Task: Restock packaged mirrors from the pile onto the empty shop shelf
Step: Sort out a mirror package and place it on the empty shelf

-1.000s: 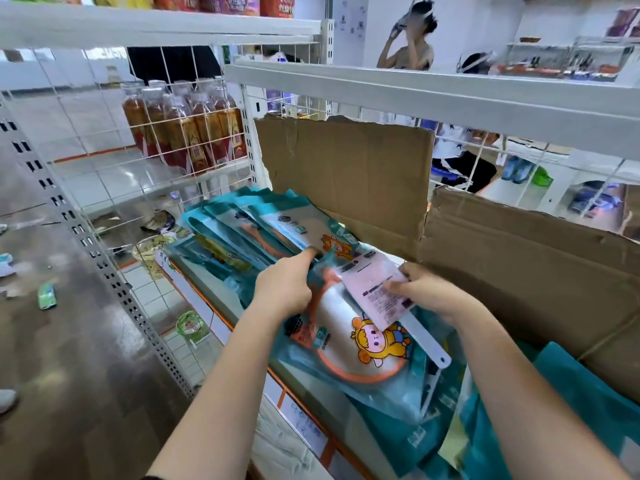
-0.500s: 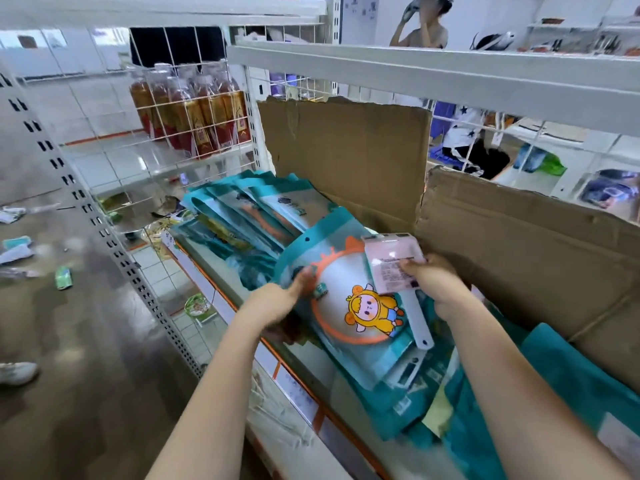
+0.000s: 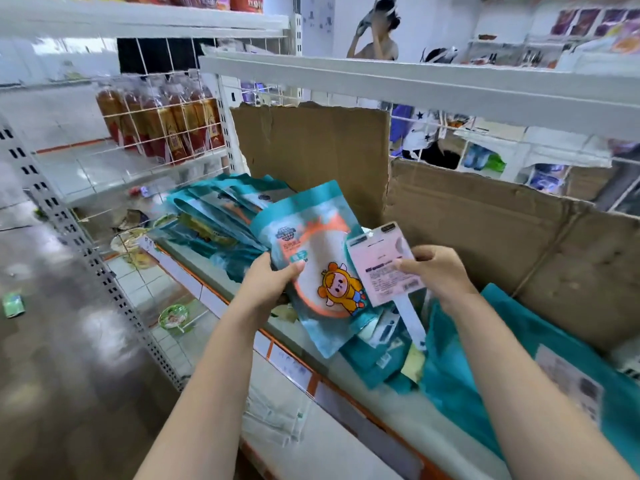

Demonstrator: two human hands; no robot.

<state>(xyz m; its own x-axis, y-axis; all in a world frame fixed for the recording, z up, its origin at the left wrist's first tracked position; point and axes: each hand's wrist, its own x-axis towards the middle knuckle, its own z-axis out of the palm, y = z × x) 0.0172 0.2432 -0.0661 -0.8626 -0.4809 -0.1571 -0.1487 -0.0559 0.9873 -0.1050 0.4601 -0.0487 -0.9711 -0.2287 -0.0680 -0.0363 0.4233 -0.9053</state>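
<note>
Clerk: Teal mirror packet [image 3: 311,258], cartoon print. Location?
Checker: Above shelf [image 3: 298,344], beside leaning row of packets [image 3: 221,206]. Grip: left hand [image 3: 268,287] clasps its left edge; right hand [image 3: 436,271] pinches pink-carded mirror [image 3: 382,261] lying across it.

bright, even overhead light | glare on floor [image 3: 52,358] | motion blur + wide-angle warp at edges

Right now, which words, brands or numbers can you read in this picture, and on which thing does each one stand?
No text reads clearly.
Mirror pack: logo and green tag, blurred.
Pink card: fine print, too small.
Bottles: red labels, blurred.
Shelf-edge labels: blurred.
</note>
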